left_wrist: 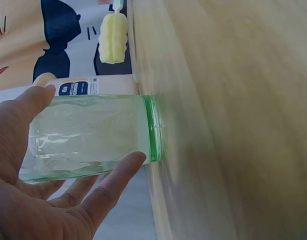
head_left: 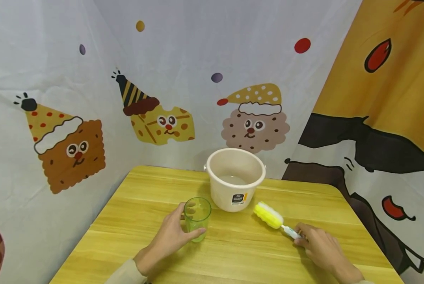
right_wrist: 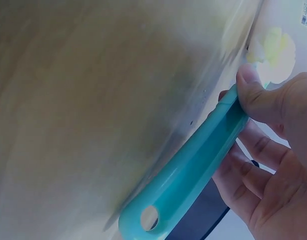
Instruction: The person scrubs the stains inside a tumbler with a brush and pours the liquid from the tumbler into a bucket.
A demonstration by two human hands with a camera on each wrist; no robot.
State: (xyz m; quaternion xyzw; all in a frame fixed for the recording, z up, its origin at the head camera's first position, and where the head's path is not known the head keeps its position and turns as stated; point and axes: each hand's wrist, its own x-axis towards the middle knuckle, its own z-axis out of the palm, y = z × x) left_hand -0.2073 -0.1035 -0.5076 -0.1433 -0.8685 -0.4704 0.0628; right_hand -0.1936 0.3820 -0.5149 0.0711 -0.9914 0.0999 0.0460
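Note:
A clear green drinking glass [head_left: 198, 215] stands upright on the table, left of centre. My left hand [head_left: 172, 232] holds it from the left, thumb on the near side and fingers around the far side; the left wrist view shows droplets on the glass [left_wrist: 88, 135]. To the right, a sponge bottle brush [head_left: 269, 215] with a yellow and white head lies low over the table, its head toward the bucket. My right hand [head_left: 322, 245] pinches its handle between thumb and fingers. In the right wrist view the teal handle [right_wrist: 186, 165], with a hole at its end, extends past the hand.
A cream bucket [head_left: 220, 192] with a dark label stands behind the glass and brush, and some liquid seems to lie in its bottom. The wooden table [head_left: 144, 197] backs onto a printed cloth [head_left: 183, 59] with cartoon figures.

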